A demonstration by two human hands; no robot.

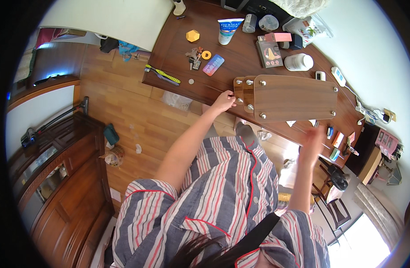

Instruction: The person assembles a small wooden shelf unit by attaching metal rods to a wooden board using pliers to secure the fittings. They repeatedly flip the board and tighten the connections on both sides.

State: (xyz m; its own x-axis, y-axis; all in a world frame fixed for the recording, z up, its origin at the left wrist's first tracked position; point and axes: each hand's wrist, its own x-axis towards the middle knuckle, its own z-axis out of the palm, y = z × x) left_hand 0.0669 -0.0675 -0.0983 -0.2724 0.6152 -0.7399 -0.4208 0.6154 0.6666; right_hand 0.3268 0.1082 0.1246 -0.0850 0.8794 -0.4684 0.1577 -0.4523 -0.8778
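Observation:
A tiered wooden shelf rack [295, 97] with silver metal posts stands on the dark wooden desk [178, 50] before me. Its boards overlap in steps toward the left. My left hand [225, 101] is at the desk's front edge with curled fingers, close against the rack's lowest board [238, 90]. Whether it grips anything there is hidden. My right hand [312, 142] is raised off the rack's front right corner and blurred by motion, so its fingers are unclear. White paper pieces [291, 123] show just beyond the rack's front edge.
Toothbrushes [163, 75], a coin [191, 81], a colourful card [213, 65] and keys [195, 63] lie on the left. Behind stand a cream tube [229, 31], a box [270, 53] and a white jar [298, 62]. A power strip [338, 76] and small packets [334, 154] are at right.

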